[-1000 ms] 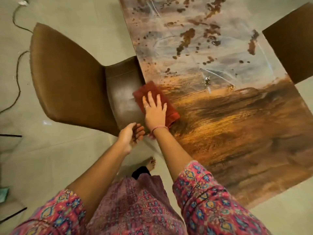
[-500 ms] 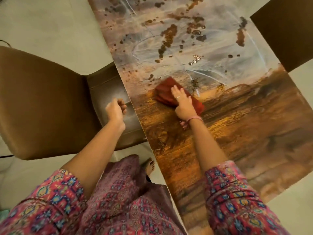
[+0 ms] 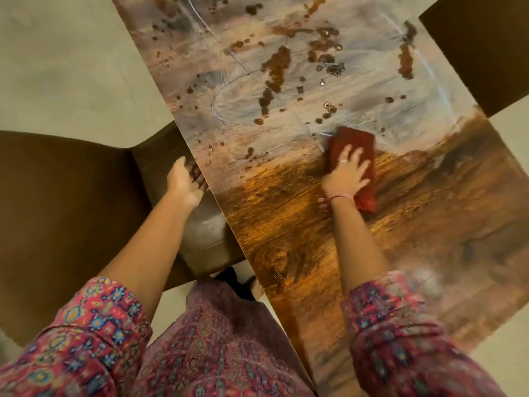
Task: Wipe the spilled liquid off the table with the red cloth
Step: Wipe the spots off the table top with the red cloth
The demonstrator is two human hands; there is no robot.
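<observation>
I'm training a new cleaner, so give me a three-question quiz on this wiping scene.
1. True or false: the right hand presses flat on the cloth.
2. The left hand is at: A) the table edge, B) the cloth, C) the floor.
3. Do most drops lie beyond the cloth or nearer the person?

Key: 1 true; 2 A; 3 beyond.

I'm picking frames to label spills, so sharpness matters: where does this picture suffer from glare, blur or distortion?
Head view: pale glare washes the far table, dimming the spill; the sleeves and near table corner are blurred; wide-angle bending splays the table edges; the right hand on the cloth and the left hand are fairly sharp.
</observation>
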